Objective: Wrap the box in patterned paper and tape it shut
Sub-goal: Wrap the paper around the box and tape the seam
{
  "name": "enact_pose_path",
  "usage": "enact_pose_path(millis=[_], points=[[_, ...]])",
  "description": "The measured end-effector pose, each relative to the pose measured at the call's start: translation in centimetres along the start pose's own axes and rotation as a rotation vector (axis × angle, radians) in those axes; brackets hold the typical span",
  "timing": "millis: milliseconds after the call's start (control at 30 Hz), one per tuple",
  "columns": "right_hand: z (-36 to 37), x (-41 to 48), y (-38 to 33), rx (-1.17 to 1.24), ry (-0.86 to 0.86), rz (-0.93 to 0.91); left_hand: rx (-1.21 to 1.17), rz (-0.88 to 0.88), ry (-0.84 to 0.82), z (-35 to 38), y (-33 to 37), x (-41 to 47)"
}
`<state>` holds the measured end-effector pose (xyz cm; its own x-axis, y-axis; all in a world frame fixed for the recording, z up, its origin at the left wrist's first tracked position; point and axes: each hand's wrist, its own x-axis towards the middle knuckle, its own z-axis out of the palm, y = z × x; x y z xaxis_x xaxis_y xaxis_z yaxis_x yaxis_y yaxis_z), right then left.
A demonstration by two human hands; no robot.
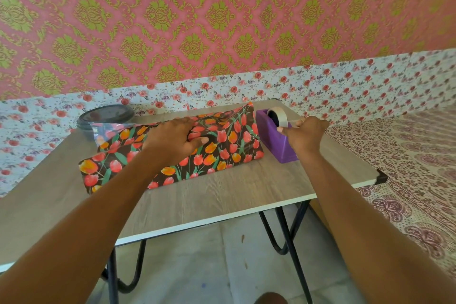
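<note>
A box covered in dark paper with red and orange tulips lies across the middle of the wooden table. My left hand presses flat on top of the paper, fingers spread, holding the fold down. To the right stands a purple tape dispenser with a roll of clear tape in it. My right hand is at the dispenser's near end and pinches the tape strip between thumb and fingers. The box itself is hidden under the paper.
A round grey container sits at the table's back left, behind a loose shiny edge of the paper. Floral paper covers the wall behind. A patterned bedspread lies right of the table. The table's front edge is near me.
</note>
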<state>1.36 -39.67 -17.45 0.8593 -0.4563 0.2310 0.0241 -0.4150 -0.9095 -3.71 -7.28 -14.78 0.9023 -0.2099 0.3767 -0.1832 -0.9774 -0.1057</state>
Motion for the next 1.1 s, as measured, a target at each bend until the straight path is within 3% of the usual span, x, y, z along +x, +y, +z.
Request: enact_pose_path(millis=[267,667,867,1000,1100], points=[[0.1,-1.1,0.0,0.023,0.053,0.053,-0.007,0.004,0.002,0.0,0.0,-0.1],[-1.6,-0.4,1.7,0.458,0.010,0.312,0.021,0.031,0.025,0.5,-0.3,0.1],[-1.0,-0.7,3.9,0.522,0.003,0.417,0.006,0.052,0.004,0.1,-0.4,0.1],[-0.4,-2.8,4.8,0.381,0.178,0.361,-0.004,0.040,-0.037,-0.4,-0.2,0.0],[-0.3,-3.6,5.2,0.387,0.174,0.278,-0.006,0.029,-0.038,-0.4,-0.3,-0.1]])
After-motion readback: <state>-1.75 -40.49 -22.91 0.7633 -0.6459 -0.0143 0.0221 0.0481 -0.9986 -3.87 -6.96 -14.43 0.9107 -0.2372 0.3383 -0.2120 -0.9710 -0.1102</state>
